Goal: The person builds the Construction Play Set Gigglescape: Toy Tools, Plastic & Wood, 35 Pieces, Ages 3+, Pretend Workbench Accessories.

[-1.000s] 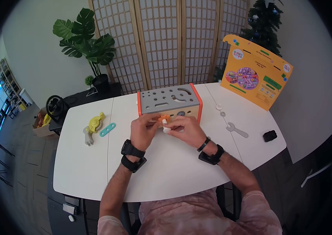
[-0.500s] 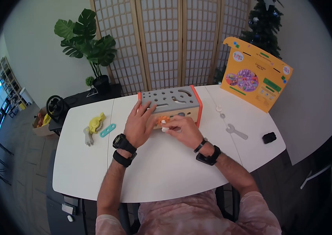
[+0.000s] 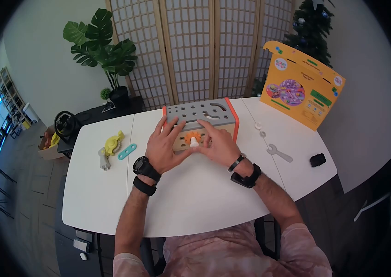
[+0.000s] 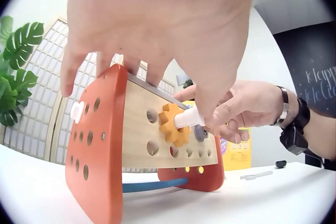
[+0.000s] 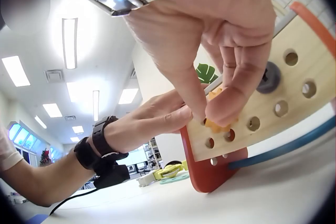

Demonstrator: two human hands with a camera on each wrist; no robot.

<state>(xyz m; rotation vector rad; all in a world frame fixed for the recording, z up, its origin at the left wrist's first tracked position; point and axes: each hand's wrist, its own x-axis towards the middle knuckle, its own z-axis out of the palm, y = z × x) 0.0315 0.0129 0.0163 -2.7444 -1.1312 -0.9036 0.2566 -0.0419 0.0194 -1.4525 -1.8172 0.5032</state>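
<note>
A toy workbench (image 3: pixel 204 111) with a grey slotted top, orange-red ends and a wooden front panel (image 4: pixel 137 153) stands on the table. On that panel sits an orange gear (image 4: pixel 170 127), with a white plastic bolt (image 4: pixel 190 118) sticking out from its middle. My left hand (image 3: pixel 160 148) rests its spread fingers over the top edge, its thumb at the bolt's outer end. From the other side, my right hand (image 3: pixel 221 147) reaches its index finger to the top edge and its thumb to the same bolt end. A grey screw (image 5: pixel 269 78) sits in the panel beside the gear.
Left on the table lie a yellow toy saw (image 3: pixel 112 145) with a grey hammer-like piece (image 3: pixel 104 159) and a teal holed strip (image 3: pixel 127 152). To the right are small white and grey pieces (image 3: pixel 262 134), a grey wrench (image 3: pixel 279 153), a black object (image 3: pixel 317 160) and a yellow box (image 3: pixel 301 87).
My left hand has let go of the gear and bolt and moved onto the workbench's top edge. My right fingers have released their pinch on the bolt, with the index finger now raised to the top.
</note>
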